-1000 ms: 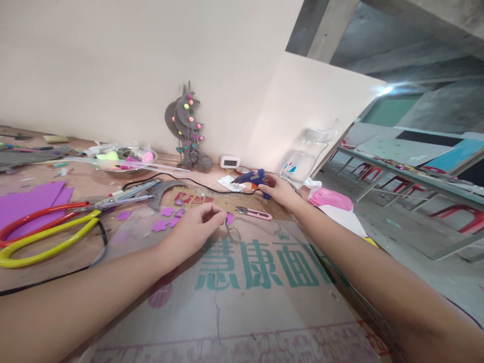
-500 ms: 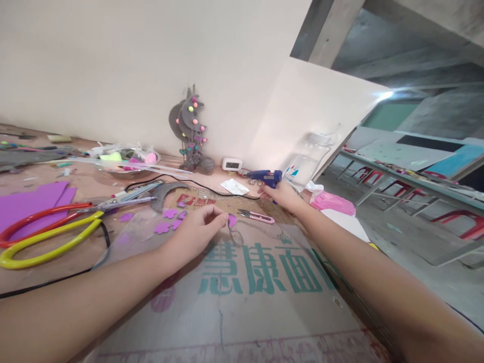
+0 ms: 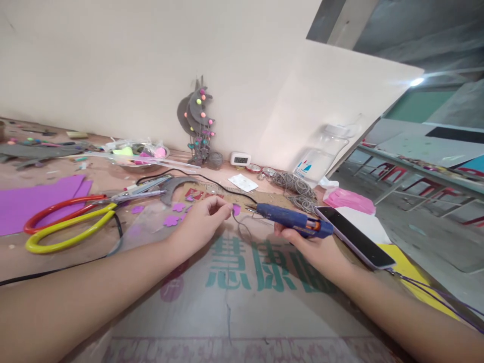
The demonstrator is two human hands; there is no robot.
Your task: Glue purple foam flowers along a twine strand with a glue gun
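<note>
My left hand [image 3: 207, 218] is pinched on a small purple foam piece [image 3: 236, 208], with grey yarn [image 3: 242, 229] trailing below it. My right hand [image 3: 312, 249] is wrapped round a blue glue gun [image 3: 291, 220], whose tip points left towards that piece without touching it. Purple foam flowers [image 3: 172, 220] lie just beyond my left hand. Under both hands is a clear plastic sheet [image 3: 181, 322] over printed card with green characters. A grey crescent [image 3: 174, 189] rests behind the flowers.
Scissors [image 3: 71, 222] and purple sheets [image 3: 41, 199] lie left. At the back are a bowl [image 3: 134, 164], a moon ornament [image 3: 198, 121], a timer [image 3: 240, 159], yarn [image 3: 295, 185] and a bottle [image 3: 325, 154]. On the right are a phone [image 3: 355, 237] and pink plastic [image 3: 350, 200].
My right hand has lifted the glue gun from the back of the table and brought it nearer, beside my left hand. The view has shifted slightly, and the phone now shows.
</note>
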